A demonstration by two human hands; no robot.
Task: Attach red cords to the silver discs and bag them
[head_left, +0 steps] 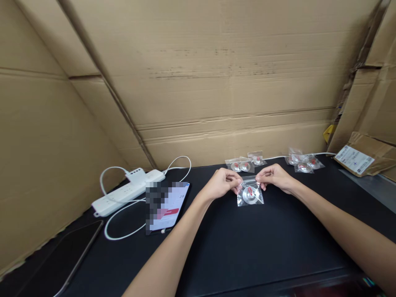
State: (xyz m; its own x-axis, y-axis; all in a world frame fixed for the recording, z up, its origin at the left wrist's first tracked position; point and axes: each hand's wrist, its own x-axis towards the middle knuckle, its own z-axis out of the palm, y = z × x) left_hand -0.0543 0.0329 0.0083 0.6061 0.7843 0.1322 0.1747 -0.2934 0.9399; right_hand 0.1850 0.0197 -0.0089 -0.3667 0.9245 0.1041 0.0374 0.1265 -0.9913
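Note:
A small clear plastic bag (242, 201) with a round silvery disc (251, 195) inside hangs between my two hands above the black table. A red loop shows on the disc. My left hand (225, 182) pinches the bag's upper left corner with closed fingers. At the upper right corner my right hand (273, 177) pinches it in the same way. Just behind my hands lie several similar bagged discs (244, 166). Farther right is another group of bagged discs (303, 161), also with red marks.
A white power strip (123, 194) with a plugged charger and white cables stands at left. Near it lie a lit phone (168, 206) and a dark tablet-like device (62, 260). A cardboard package (368, 154) with a label sits at right. Cardboard walls (232, 82) enclose the table.

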